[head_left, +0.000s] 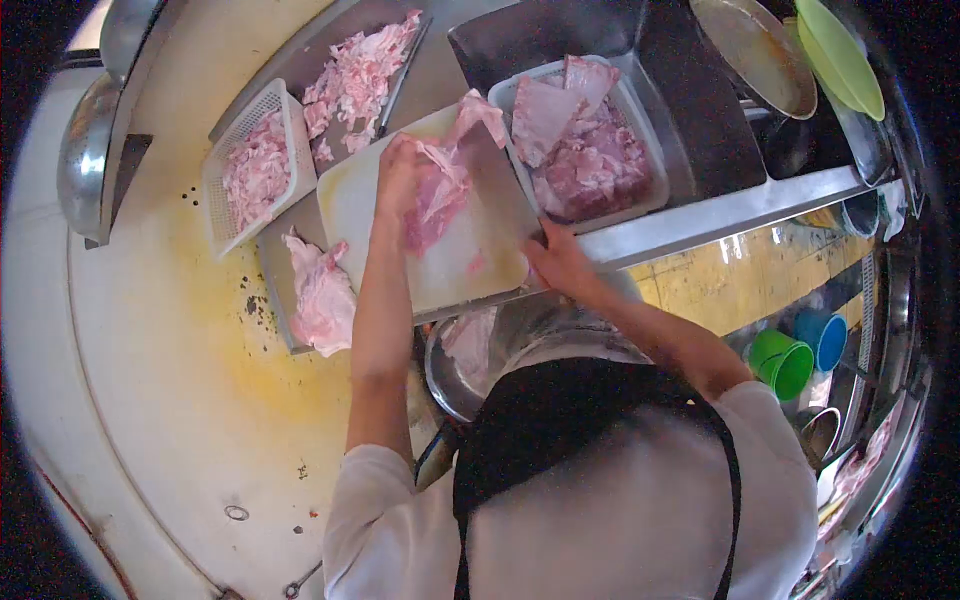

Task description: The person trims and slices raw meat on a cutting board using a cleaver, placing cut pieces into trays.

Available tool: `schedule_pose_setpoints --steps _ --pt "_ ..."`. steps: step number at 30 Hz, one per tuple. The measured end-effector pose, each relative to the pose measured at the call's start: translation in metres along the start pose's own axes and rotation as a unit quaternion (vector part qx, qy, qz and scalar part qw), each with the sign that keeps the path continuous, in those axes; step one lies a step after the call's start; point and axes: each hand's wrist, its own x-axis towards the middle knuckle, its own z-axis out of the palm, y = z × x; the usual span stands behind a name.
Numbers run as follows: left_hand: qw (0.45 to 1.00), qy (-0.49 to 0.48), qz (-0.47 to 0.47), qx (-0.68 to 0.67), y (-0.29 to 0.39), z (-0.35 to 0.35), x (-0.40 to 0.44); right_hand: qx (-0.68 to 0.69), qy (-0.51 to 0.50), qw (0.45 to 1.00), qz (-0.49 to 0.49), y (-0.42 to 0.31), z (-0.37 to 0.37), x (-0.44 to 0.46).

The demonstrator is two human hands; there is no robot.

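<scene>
A piece of raw meat (436,205), pink with pale fat, lies on the white cutting board (345,205). My left hand (400,180) is closed on the meat's left upper side, its fingertips partly hidden. At the board's right edge, my right hand (560,262) is closed with the fingers curled. What it grips, if anything, I cannot make out. A pale flap of meat (478,118) hangs over the board's far corner. Left of the board rests another pale, fatty piece (320,293). A small pink scrap (476,263) sits on the board near its front.
A white basket (655,165) of large meat pieces stands in the metal sink (715,140). Another white basket (212,195) holds cut pieces, beside a heap of trimmings (365,70). Below the board is a metal bowl (450,385). Green (782,365) and blue (822,340) buckets stand right.
</scene>
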Motion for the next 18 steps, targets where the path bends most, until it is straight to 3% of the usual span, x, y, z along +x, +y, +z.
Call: schedule_pose_setpoints --steps 2,5,8,11,13,14,15,17,18 --pt "0.999 0.003 -0.015 -0.036 -0.002 0.005 -0.003 -0.059 0.004 0.997 -0.042 0.004 0.001 0.043" --pt "1.0 -0.007 -0.012 -0.013 -0.017 -0.006 0.007 -0.005 -0.039 0.993 -0.115 0.008 0.003 0.083" --pt "1.0 0.004 0.009 -0.017 -0.007 -0.004 0.0 -0.138 -0.028 0.984 -0.112 0.022 -0.003 0.062" --pt "0.994 -0.007 0.033 -0.108 -0.009 -0.034 0.004 -0.098 -0.144 0.985 0.009 0.006 -0.035 -0.006" --pt "0.999 0.02 0.012 0.048 -0.002 -0.041 -0.003 -0.027 -0.18 0.98 0.082 -0.008 -0.05 -0.024" --pt "0.991 0.032 0.002 0.127 0.001 -0.041 -0.01 -0.029 -0.146 0.986 0.069 -0.005 -0.051 -0.024" --pt "0.971 0.011 0.064 0.231 -0.003 -0.035 -0.019 -0.032 -0.111 0.992 0.054 -0.001 -0.051 -0.021" --pt "0.883 -0.028 0.189 0.429 -0.017 -0.014 -0.037 -0.012 -0.074 0.997 0.026 0.0 -0.05 -0.015" --pt "0.846 -0.032 0.195 0.495 -0.025 -0.011 -0.038 0.012 -0.073 0.997 0.015 -0.001 -0.049 -0.013"
